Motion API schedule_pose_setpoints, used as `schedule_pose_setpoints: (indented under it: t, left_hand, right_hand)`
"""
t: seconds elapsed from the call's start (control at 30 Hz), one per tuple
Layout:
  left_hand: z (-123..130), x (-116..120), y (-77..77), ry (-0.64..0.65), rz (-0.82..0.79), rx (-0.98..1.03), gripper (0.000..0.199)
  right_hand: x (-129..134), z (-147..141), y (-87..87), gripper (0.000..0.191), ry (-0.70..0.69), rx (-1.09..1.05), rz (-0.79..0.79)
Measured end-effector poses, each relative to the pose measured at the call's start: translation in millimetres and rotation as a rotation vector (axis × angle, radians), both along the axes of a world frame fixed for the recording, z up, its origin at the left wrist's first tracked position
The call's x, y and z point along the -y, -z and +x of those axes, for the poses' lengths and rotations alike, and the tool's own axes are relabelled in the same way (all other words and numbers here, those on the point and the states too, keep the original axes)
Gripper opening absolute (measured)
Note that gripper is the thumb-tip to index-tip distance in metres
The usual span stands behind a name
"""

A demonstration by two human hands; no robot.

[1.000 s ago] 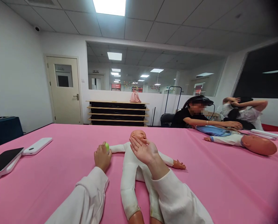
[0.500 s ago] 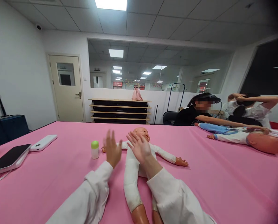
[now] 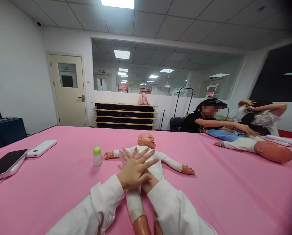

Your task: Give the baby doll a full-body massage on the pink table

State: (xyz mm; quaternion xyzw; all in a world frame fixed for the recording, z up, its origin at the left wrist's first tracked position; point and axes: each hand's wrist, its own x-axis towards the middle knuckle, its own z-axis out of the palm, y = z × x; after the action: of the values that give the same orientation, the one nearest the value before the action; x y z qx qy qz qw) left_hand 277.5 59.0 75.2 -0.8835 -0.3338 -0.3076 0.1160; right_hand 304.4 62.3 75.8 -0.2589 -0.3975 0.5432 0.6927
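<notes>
A baby doll [image 3: 146,141] in a white cloth body lies on its back on the pink tablecloth, head away from me and arms spread. Above its torso my left hand [image 3: 135,169] is open with fingers spread, crossing over my right hand. My right hand [image 3: 124,157] is mostly hidden below it; its blurred, outstretched fingers show to the left, and its wrist comes out at the right. Neither hand holds anything. Whether the right palm touches the doll, I cannot tell. A small bottle with a green cap [image 3: 97,156] stands left of the doll.
A phone [image 3: 7,162] on a white block and a white power bank [image 3: 41,148] lie at the left on the pink tablecloth [image 3: 234,195]. Across the table at the right, a person [image 3: 197,122] reaches over a second doll [image 3: 273,151]; another person [image 3: 273,114] sits beyond.
My hands were apart and raised, side by side; now they cross, the left moved right over the right, which moved left and down. The co-worker's arm shifted slightly.
</notes>
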Motion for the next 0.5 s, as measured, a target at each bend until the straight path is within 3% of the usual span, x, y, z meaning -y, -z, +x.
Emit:
schedule_pose_setpoints:
  t: [0.1,0.2,0.23,0.3,0.37,0.43,0.5]
  left_hand:
    - [-11,-6,-1.2,-0.047,-0.014,0.014,0.059]
    - [-23,-18,10.2,-0.135,-0.044,0.061,0.06]
    - [-25,-21,17.2,-0.144,-0.065,0.074,0.06]
    - [-25,-26,34.1,-0.138,-0.141,0.108,0.06]
    - [-20,-30,51.7,-0.117,-0.277,0.164,0.057]
    - [-16,-33,66.7,-0.104,-0.452,0.268,0.055]
    - [-14,-36,77.0,-0.096,-0.586,0.387,0.055]
  right_hand:
    - [-2,0,0.0,0.053,-0.051,-0.082,-0.056]
    - [-22,36,-13.6,0.046,-0.351,0.005,-0.15]
    - [-30,51,-18.7,0.047,-0.546,0.029,-0.205]
    - [-47,76,-26.7,0.049,-0.689,0.041,-0.261]
    - [-65,92,-29.8,0.044,-0.604,0.132,-0.273]
    - [-82,103,-26.9,0.033,-0.318,0.344,-0.201]
    - [-99,113,-17.8,0.032,0.051,0.625,-0.036]
